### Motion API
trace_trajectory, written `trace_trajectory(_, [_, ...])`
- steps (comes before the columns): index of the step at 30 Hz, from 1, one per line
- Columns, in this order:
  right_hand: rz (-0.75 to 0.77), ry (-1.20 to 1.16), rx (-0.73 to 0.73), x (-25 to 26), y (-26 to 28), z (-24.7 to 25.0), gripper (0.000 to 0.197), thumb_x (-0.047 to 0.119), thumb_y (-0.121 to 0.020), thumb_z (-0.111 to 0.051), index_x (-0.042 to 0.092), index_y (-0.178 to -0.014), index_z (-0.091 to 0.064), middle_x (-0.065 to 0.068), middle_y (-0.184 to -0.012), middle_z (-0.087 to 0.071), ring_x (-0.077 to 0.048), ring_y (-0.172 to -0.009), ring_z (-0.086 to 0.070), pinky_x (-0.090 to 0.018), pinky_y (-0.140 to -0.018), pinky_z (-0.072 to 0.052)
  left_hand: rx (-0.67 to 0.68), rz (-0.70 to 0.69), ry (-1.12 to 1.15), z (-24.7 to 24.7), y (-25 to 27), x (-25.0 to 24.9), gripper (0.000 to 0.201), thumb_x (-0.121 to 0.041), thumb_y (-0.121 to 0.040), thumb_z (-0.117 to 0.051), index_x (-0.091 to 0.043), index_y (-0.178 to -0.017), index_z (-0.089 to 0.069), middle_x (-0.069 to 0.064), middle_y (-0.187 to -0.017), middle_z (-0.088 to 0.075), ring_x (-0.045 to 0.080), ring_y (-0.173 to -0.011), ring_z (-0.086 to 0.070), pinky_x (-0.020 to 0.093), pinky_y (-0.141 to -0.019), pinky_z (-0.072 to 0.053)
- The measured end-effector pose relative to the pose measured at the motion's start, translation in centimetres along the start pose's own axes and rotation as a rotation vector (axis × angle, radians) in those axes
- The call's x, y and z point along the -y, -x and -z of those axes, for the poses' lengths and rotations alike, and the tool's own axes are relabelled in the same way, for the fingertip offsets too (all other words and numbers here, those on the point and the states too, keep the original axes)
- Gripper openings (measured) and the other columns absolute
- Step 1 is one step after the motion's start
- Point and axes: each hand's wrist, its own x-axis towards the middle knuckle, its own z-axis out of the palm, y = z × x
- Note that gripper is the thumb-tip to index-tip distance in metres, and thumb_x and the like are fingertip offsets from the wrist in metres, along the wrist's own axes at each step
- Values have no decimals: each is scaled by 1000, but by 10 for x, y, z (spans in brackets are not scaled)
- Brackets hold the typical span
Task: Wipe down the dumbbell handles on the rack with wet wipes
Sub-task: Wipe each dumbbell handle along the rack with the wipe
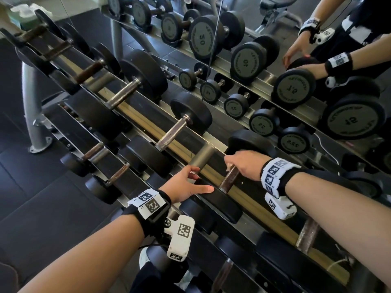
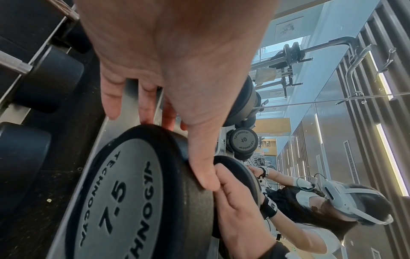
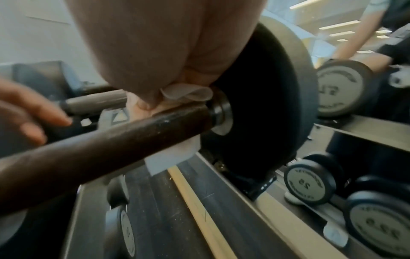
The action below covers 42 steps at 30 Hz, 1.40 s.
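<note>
Two-tier rack [image 1: 213, 142], dumbbells [image 1: 169, 134] cradled in rows

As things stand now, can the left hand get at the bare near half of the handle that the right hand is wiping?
Probably yes. The left hand rests open on the near weight head, beside the handle; nothing lies between, and the right hand with the wipe covers only the far end.

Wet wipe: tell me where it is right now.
In the right wrist view, the wet wipe is bunched in the right hand, against the dark dumbbell handle near its far weight.
</note>
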Motion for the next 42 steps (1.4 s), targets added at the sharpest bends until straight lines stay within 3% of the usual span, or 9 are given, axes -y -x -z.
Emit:
trace_trajectory(3, [-39,-43,-36,6,1,-8,15,12,-92,-53,21,-104,-55,-3,-89,-64,-22,-86,-63,-33,-82,-49,8,3,2,0,-1,-1,84,-48,-73,-81,-31,-143,-38,-9,-129,-52,14,-117,-56,32,-103,-44])
trace_trajectory(8, [104,-192,19,24,5,-22,20,7,-99,-45,20,-106,-58,1,-93,-67,-19,-89,-64,-27,-82,-47,8,3,-3,1,-2,-2,84,-46,-73,-82,-31,-142,-38,-8,-129,-53,14,-116,-57,32,-103,-44])
trace_trajectory(15, [-76,-125,-145,2,18,-8,23,11,-93,-56,20,-114,-56,-2,-103,-67,-20,-96,-66,-27,-90,-48,25,6,-19,2,-3,-2,82,-47,-74,-81,-30,-142,-39,-9,-130,-53,13,-115,-56,28,-99,-43])
trace_trajectory(20, [-2,-204,-87,30,27,-33,19,9,-98,-46,19,-112,-54,-2,-86,-63,-17,-76,-60,-26,-71,-45,45,-2,-59,5,-5,-5,82,-48,-73,-81,-30,-141,-40,-9,-129,-54,11,-111,-54,26,-93,-40])
trace_trajectory(24, [-101,-523,-78,27,34,-26,9,22,-99,-54,23,-100,-62,1,-94,-67,-13,-89,-62,-17,-76,-44,53,-15,-109,5,-4,-4,82,-51,-73,-80,-29,-141,-40,-7,-132,-54,12,-110,-55,27,-96,-43])
trace_trajectory(27, [-203,-636,-279,18,55,-16,13,26,-102,-46,22,-103,-58,2,-96,-64,-14,-91,-60,-18,-82,-42,67,-50,-196,8,-3,-9,80,-54,-74,-78,-27,-140,-41,-8,-129,-55,10,-107,-56,24,-90,-43])
trace_trajectory(31, [-397,-822,-574,19,86,-9,11,30,-101,-48,20,-101,-53,-3,-90,-63,-22,-89,-59,-39,-84,-44,79,-138,-325,14,0,-26,72,-49,-76,-79,-27,-136,-47,-10,-120,-55,5,-100,-53,18,-81,-40])
trace_trajectory(37, [-496,-1173,-896,48,109,-16,15,24,-93,-65,14,-85,-57,-4,-78,-63,-14,-71,-58,-25,-61,-47,94,-419,-179,2,8,-69,39,-40,-79,-79,-29,-114,-64,-13,-109,-66,5,-102,-62,27,-93,-50])
trace_trajectory(42, [-584,-1391,-1104,66,117,-29,14,27,-84,-76,20,-75,-68,5,-68,-68,-6,-61,-62,-22,-52,-48,112,-514,-57,-12,15,-85,13,-28,-85,-75,-15,-88,-75,11,-85,-73,16,-77,-65,41,-84,-53])
